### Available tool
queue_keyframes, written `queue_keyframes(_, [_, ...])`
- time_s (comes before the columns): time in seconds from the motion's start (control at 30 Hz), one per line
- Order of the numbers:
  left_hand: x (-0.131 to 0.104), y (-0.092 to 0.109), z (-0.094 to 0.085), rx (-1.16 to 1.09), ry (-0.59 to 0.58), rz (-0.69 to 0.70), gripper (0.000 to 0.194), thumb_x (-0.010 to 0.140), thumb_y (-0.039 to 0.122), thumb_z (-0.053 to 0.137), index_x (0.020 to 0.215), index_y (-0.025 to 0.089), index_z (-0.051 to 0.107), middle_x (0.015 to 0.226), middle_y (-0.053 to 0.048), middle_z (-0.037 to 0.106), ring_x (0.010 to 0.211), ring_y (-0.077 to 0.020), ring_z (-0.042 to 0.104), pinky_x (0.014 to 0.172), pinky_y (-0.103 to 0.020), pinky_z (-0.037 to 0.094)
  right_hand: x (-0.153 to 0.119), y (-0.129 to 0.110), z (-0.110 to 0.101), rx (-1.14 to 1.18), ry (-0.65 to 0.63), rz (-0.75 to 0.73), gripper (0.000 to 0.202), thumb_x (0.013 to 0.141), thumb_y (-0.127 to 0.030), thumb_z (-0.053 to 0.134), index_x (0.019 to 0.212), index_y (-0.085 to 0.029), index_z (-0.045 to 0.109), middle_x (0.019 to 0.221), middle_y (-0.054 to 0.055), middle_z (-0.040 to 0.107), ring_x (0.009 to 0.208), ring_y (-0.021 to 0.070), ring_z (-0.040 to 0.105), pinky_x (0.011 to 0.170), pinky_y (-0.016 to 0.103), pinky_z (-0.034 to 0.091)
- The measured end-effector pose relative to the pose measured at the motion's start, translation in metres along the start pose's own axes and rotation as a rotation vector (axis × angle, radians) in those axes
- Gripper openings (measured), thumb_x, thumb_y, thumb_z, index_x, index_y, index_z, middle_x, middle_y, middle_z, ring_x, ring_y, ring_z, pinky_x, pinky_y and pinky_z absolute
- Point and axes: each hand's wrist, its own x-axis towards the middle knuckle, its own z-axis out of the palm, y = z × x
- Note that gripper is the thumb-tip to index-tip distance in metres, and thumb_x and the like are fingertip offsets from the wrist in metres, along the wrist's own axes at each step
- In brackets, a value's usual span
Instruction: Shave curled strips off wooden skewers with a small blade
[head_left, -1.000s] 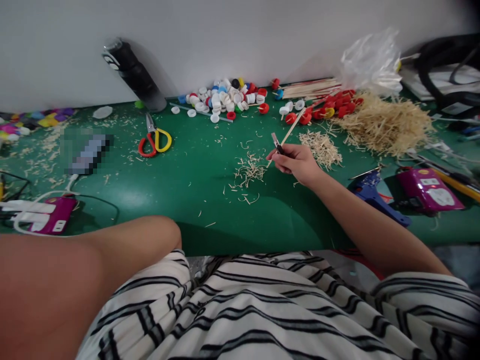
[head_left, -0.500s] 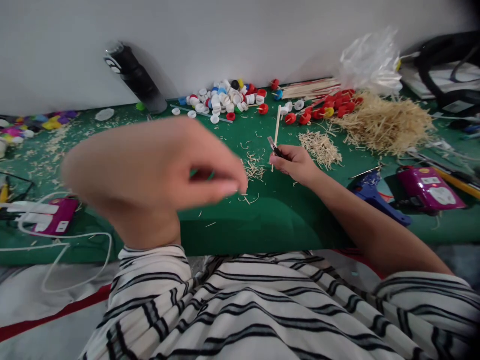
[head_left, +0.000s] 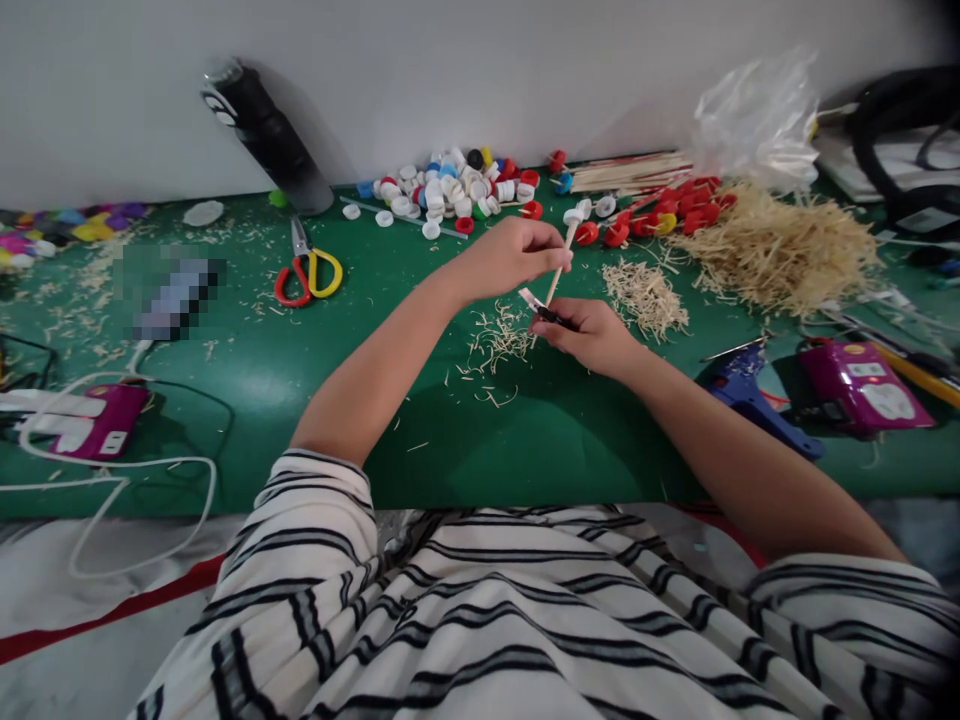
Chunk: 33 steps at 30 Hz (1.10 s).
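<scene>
A slim wooden stick (head_left: 554, 287) slants up between my hands above the green tabletop. My left hand (head_left: 516, 258) pinches it near its upper end, thumb and fingers closed. Lower down, my right hand (head_left: 591, 335) is closed around a small knife (head_left: 553, 317) with a short pale blade and a dark handle. The blade points up and left, close to the stick's lower part; whether it touches the wood I cannot tell. Thin curled wood shavings (head_left: 501, 338) lie just left of my right hand.
Bottle caps (head_left: 450, 190) are heaped at the back, near a black bottle (head_left: 274, 140). Scissors (head_left: 306, 270) and a blurred-out phone (head_left: 176, 298) lie left. Right stand a big shavings pile (head_left: 787, 250), red caps on sticks (head_left: 686, 205), a blue glue gun (head_left: 757, 395) and a purple power socket (head_left: 862, 385).
My left hand has moved from close in front of the camera, forward and right, onto the stick. The scissors and phone now show. My right hand still holds the knife in nearly the same place.
</scene>
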Motion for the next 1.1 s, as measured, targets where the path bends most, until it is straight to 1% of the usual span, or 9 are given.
queue_keyframes(0.07, [0.002, -0.001, 0.001, 0.027, 0.032, -0.003, 0.030, 0.100, 0.035, 0.050, 0.100, 0.012, 0.069, 0.074, -0.003, 0.053, 0.072, -0.0116, 0.052, 0.074, -0.031, 0.045, 0.000, -0.001, -0.002, -0.052, 0.023, -0.003, 0.032, 0.090, -0.053, 0.061, 0.086, -0.022, 0.062, 0.064, -0.002, 0.051, 0.059, 0.0129, 0.044, 0.054, 0.030, 0.033])
queue_keyframes(0.13, [0.004, -0.006, 0.001, 0.033, 0.081, -0.012, 0.028, 0.101, 0.034, 0.049, 0.100, 0.012, 0.067, 0.075, -0.003, 0.054, 0.073, -0.0121, 0.054, 0.075, -0.031, 0.046, -0.002, -0.002, -0.005, -0.151, 0.063, -0.015, 0.032, 0.093, -0.050, 0.057, 0.102, -0.021, 0.065, 0.068, -0.001, 0.055, 0.059, 0.0142, 0.046, 0.056, 0.031, 0.034])
queue_keyframes(0.23, [0.006, -0.019, 0.002, 0.022, 0.151, -0.029, 0.028, 0.102, 0.038, 0.047, 0.102, 0.015, 0.063, 0.075, -0.004, 0.057, 0.069, -0.0123, 0.056, 0.072, -0.031, 0.049, -0.005, -0.003, -0.013, -0.402, 0.114, -0.025, 0.042, 0.097, -0.043, 0.050, 0.131, -0.021, 0.060, 0.079, 0.003, 0.065, 0.062, 0.0171, 0.051, 0.058, 0.032, 0.033])
queue_keyframes(0.3, [0.008, -0.029, 0.004, 0.015, 0.189, -0.043, 0.026, 0.102, 0.039, 0.047, 0.101, 0.017, 0.061, 0.076, -0.005, 0.061, 0.067, -0.0127, 0.058, 0.070, -0.031, 0.051, -0.007, -0.003, -0.016, -0.555, 0.135, -0.017, 0.044, 0.099, -0.039, 0.045, 0.139, -0.024, 0.057, 0.086, 0.005, 0.071, 0.064, 0.0190, 0.055, 0.058, 0.032, 0.032])
queue_keyframes(0.47, [0.012, -0.046, 0.009, -0.022, 0.226, -0.065, 0.022, 0.101, 0.036, 0.048, 0.099, 0.018, 0.059, 0.077, -0.005, 0.064, 0.072, -0.0147, 0.066, 0.068, -0.029, 0.054, -0.005, 0.002, -0.015, -0.721, 0.160, -0.014, 0.039, 0.100, -0.037, 0.046, 0.132, -0.031, 0.067, 0.099, 0.007, 0.078, 0.075, 0.0241, 0.065, 0.057, 0.033, 0.033])
queue_keyframes(0.6, [0.013, -0.047, 0.009, -0.042, 0.217, -0.076, 0.017, 0.100, 0.033, 0.050, 0.098, 0.018, 0.058, 0.076, -0.005, 0.066, 0.073, -0.0153, 0.066, 0.068, -0.029, 0.054, -0.003, 0.006, -0.014, -0.779, 0.193, -0.030, 0.037, 0.099, -0.035, 0.048, 0.126, -0.034, 0.073, 0.115, 0.004, 0.078, 0.087, 0.0261, 0.069, 0.057, 0.034, 0.032])
queue_keyframes(0.7, [0.013, -0.048, 0.007, -0.042, 0.204, -0.086, 0.017, 0.101, 0.032, 0.049, 0.097, 0.018, 0.058, 0.078, -0.006, 0.067, 0.073, -0.0153, 0.066, 0.069, -0.031, 0.055, -0.003, 0.007, -0.015, -0.801, 0.205, -0.031, 0.037, 0.100, -0.034, 0.046, 0.123, -0.034, 0.076, 0.120, 0.002, 0.078, 0.095, 0.0268, 0.070, 0.057, 0.034, 0.032])
queue_keyframes(0.9, [0.016, -0.056, 0.007, -0.050, 0.207, -0.081, 0.017, 0.101, 0.032, 0.050, 0.093, 0.018, 0.057, 0.077, -0.005, 0.065, 0.071, -0.0151, 0.066, 0.069, -0.032, 0.056, 0.001, 0.010, -0.018, -0.825, 0.186, -0.015, 0.036, 0.098, -0.035, 0.047, 0.117, -0.034, 0.078, 0.113, 0.002, 0.079, 0.088, 0.0249, 0.069, 0.056, 0.033, 0.030])
queue_keyframes(1.1, [0.015, -0.054, 0.007, -0.068, 0.188, -0.075, 0.017, 0.102, 0.027, 0.047, 0.091, 0.017, 0.057, 0.076, -0.006, 0.066, 0.071, -0.0152, 0.067, 0.072, -0.034, 0.057, 0.002, 0.007, -0.021, -0.853, 0.109, 0.049, 0.037, 0.097, -0.035, 0.048, 0.121, -0.033, 0.077, 0.103, 0.003, 0.080, 0.083, 0.0246, 0.069, 0.055, 0.033, 0.027])
